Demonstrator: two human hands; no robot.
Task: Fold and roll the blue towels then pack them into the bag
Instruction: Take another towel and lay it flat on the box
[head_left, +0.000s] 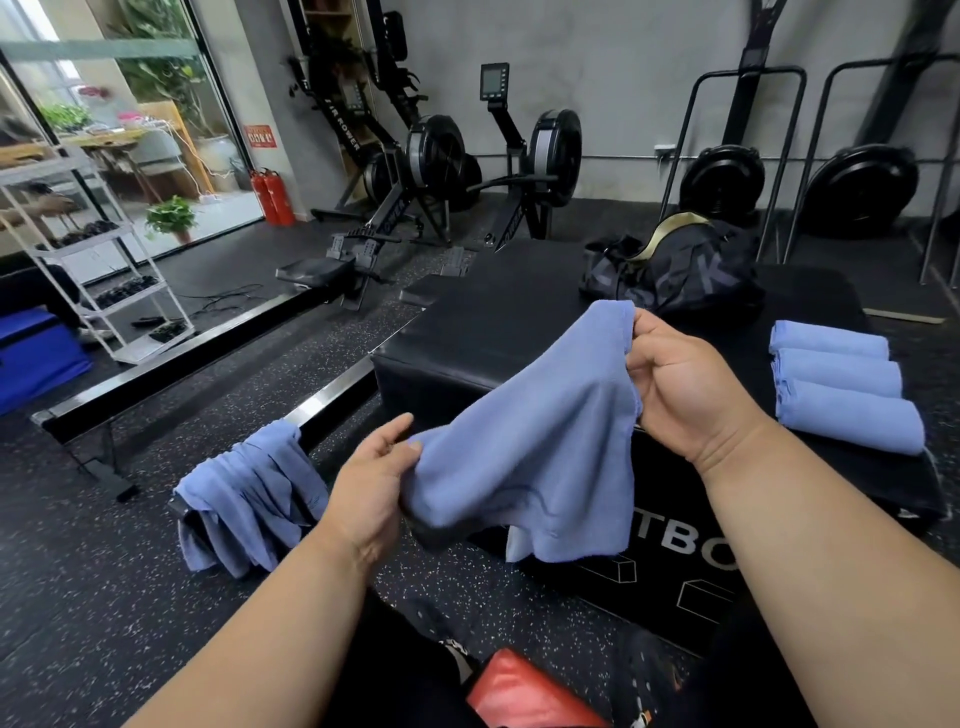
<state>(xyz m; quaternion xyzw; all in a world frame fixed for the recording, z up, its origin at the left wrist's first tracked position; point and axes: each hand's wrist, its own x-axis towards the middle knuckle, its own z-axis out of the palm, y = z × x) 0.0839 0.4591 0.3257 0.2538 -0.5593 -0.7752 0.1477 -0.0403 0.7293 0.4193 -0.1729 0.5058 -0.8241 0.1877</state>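
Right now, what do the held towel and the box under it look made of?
Towel: soft matte blue cloth, likely microfibre or cotton; it drapes and creases between both hands. Box: black padded block, apparently vinyl-covered foam; smooth skin with a faint sheen and rounded edges.

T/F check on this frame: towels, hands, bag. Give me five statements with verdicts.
1. Both hands grip the same blue towel. True: the left hand pinches its lower edge and the right hand holds its upper corner.
2. Three rolled towels lie on the black box. True.
3. The black bag sits on the floor. False: it rests on the far end of the box.
4. A rolled towel is already inside the bag. False: none shows there; the rolls lie apart from it.
5. No towels are left to fold. False: loose towels hang over the metal rail at left.
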